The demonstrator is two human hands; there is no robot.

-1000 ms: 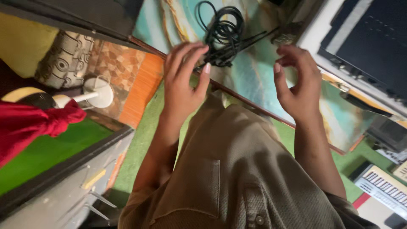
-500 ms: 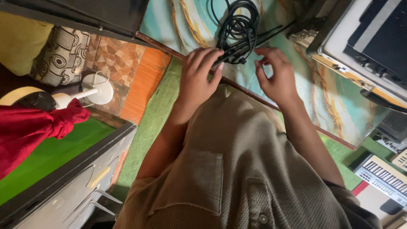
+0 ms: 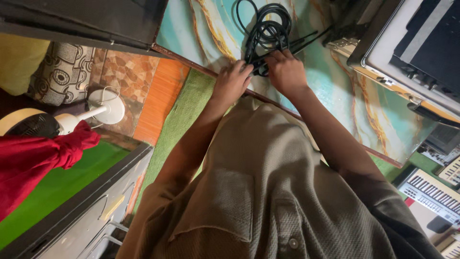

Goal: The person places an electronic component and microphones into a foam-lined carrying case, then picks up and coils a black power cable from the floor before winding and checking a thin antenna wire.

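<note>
- The left hand (image 3: 233,82) reaches forward from a bent elbow, knuckles up, with its fingers curled down onto the lower end of the coiled black cable (image 3: 266,33).
- Its fingertips press on the cable strands at the near edge of the table (image 3: 335,91); the grip looks closed around them, though the fingers hide how firmly.
- The right hand (image 3: 286,72) comes in from the other side along a straighter forearm, back of the hand up, fingers folded over the same bunch of strands.
- The two hands sit just beside each other, nearly touching, both clasping the cable where its loops gather.
- The cable lies on the table's marbled teal and gold top, close to the near edge, its loops fanning away from the hands toward the far side.
- Loose ends of the cable run off toward a grey case (image 3: 412,43) that sits at the table's right end.
- Below the hands, the person's khaki shirt (image 3: 258,192) fills the middle of the view.
- A white fan (image 3: 103,108) stands on the tiled floor, well apart from the table, and a red cloth (image 3: 38,158) lies beside it.
- A small keyboard (image 3: 429,189) rests below the table's right corner.
</note>
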